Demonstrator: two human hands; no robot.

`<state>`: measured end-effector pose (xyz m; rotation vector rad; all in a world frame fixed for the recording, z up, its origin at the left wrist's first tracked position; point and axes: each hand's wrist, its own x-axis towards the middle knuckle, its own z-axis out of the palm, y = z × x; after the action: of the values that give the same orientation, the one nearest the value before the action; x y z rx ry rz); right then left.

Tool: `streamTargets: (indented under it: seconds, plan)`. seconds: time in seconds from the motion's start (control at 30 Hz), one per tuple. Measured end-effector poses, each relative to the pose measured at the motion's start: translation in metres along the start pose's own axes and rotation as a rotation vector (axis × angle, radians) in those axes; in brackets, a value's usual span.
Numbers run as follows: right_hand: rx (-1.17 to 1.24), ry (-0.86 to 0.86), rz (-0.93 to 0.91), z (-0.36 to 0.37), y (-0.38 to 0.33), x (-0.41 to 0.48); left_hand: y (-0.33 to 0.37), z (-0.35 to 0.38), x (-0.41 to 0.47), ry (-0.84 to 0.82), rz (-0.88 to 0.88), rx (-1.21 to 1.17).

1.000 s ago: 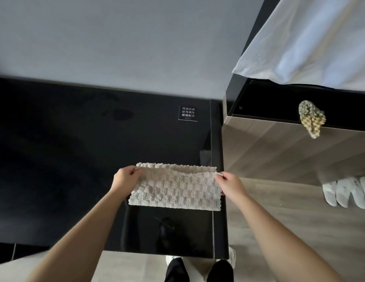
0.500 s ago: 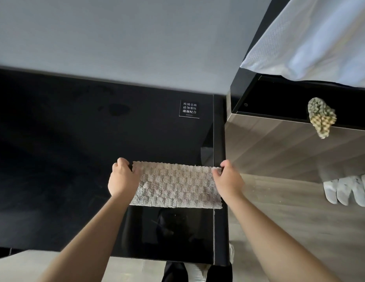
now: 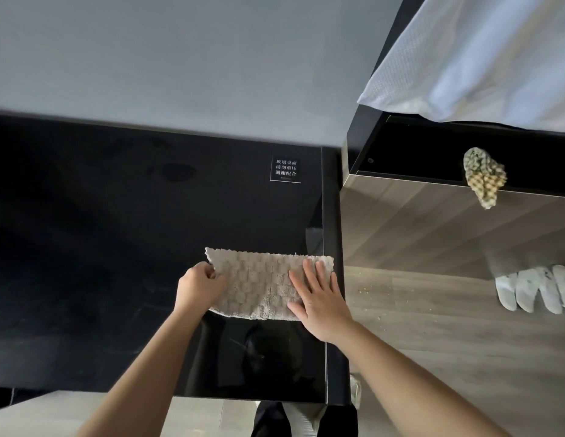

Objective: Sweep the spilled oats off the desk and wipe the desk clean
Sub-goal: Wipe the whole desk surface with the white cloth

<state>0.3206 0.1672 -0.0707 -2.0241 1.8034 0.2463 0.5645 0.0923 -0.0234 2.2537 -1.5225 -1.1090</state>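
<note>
A beige waffle-textured cloth [image 3: 259,280] lies folded on the black glass desk [image 3: 123,253], near the desk's right edge. My left hand [image 3: 197,287] grips the cloth's left edge with curled fingers. My right hand [image 3: 319,294] lies flat on the cloth's right part, fingers straight and spread. Small oat flakes [image 3: 374,290] are scattered on the wooden floor to the right of the desk. I see no oats on the dark desk surface.
A small label with white characters [image 3: 286,170] is stuck to the desk's far right. A wood-fronted cabinet [image 3: 432,222] stands right of the desk with a green-yellow cloth [image 3: 483,178] hanging over its top edge. White slippers [image 3: 539,291] lie on the floor. White bedding [image 3: 483,58] hangs above.
The cloth was held stretched between both hands above the desk. It now lies on the desk, and my right hand has let go of its edge and flattened on top of it.
</note>
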Motion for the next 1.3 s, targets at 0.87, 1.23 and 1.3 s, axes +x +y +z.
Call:
streamTargets:
  seconds: [0.87, 1.23, 1.3]
  plan:
    - [0.582, 0.429, 0.304, -0.022, 0.034, -0.039, 0.028, 0.083, -0.07, 0.043, 0.517, 0.13]
    - [0.954, 0.511, 0.338, -0.04, 0.029, -0.018, 0.076, 0.093, -0.01, -0.097, 0.81, 0.507]
    - [1.063, 0.507, 0.28, -0.045, 0.029, -0.015, 0.079, 0.089, -0.005, -0.147, 0.8, 0.488]
